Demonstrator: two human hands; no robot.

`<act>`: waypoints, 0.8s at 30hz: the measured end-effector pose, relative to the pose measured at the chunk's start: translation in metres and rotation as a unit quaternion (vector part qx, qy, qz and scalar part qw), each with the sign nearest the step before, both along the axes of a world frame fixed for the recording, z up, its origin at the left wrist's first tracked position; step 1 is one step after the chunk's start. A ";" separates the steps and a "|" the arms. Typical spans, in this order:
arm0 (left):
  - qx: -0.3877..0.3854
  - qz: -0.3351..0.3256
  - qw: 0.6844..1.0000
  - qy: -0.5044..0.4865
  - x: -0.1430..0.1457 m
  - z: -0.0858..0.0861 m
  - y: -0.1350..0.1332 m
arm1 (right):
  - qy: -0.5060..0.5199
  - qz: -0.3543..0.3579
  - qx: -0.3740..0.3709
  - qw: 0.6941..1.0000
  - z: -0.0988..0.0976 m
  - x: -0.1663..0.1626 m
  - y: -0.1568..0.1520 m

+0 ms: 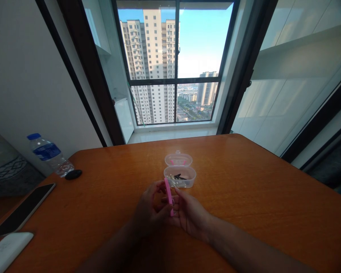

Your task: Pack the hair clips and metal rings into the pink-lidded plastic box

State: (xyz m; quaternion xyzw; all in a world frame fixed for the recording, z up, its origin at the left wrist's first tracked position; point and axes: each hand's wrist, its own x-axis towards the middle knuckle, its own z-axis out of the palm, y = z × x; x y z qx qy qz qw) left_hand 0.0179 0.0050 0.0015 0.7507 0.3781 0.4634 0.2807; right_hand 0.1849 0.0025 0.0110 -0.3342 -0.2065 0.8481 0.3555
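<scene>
My left hand (152,206) is closed on a narrow, flat pink piece (168,197), held nearly upright and seen edge-on. A small shiny bit shows against its right side, too small to name. Close to that side is my right hand (190,214), palm turned inward, thumb and fingers apart. Its fingers reach toward the pink piece and partly behind it; whether they touch it I cannot tell. Just beyond both hands stands a small clear plastic box (191,178) with its lid (178,160) flipped back. Black and metallic small parts (178,177) lie inside.
At the left of the wooden table (258,197) are a water bottle (49,153), a round black object (73,174), a phone (22,208) and a white rounded device (8,250). A window (176,79) is behind the table's far edge.
</scene>
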 end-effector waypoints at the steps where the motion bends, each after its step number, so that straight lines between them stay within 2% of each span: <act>1: 0.001 -0.009 1.000 -0.005 -0.001 0.000 0.000 | -0.002 -0.004 -0.001 1.000 0.000 0.000 0.001; 5: 0.009 -0.033 0.999 -0.025 -0.007 -0.006 0.003 | -0.004 -0.019 0.000 1.000 0.000 0.002 0.002; 10: 0.021 -0.022 0.999 -0.045 -0.012 -0.013 0.003 | -0.019 -0.019 0.011 1.000 0.001 0.004 0.004; 19: -0.044 -0.004 0.981 -0.187 -0.016 -0.017 0.005 | -0.041 0.040 0.033 0.998 0.005 0.006 0.003; 21: -0.051 -0.014 0.982 -0.183 -0.017 -0.015 0.006 | -0.043 0.036 0.036 0.998 0.005 0.007 0.003; 24: -0.027 -0.040 0.992 -0.120 -0.017 -0.011 0.004 | -0.041 0.035 0.044 0.998 0.005 0.006 0.002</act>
